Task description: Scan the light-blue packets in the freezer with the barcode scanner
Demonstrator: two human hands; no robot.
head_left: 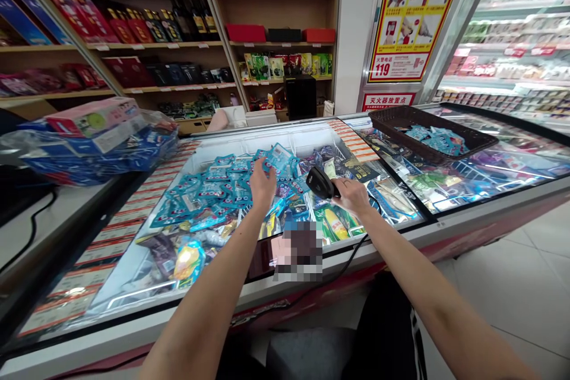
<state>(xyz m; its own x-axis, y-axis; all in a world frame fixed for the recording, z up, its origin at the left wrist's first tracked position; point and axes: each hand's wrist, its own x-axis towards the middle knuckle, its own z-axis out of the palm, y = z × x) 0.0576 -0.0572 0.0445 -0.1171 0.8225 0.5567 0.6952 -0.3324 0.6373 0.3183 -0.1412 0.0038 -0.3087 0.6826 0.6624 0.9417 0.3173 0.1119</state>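
Observation:
I stand at a chest freezer [436,222] with its glass lid partly slid open. My left hand [262,181] reaches into the opening, fingers spread, over a heap of blue snack packets [214,190]. My right hand [354,195] is closed around a black handheld barcode scanner [321,183], whose head points left toward the packets. The scanner's black cable [351,252] runs down over the freezer's front edge. Mixed frozen goods lie under the glass around both hands.
A dark tray [472,141] holding more blue packets rests on the freezer lid at the right. A bagged stack of boxes [93,139] sits on the counter at left. Shelves of boxed goods line the back wall; a refrigerated display stands far right.

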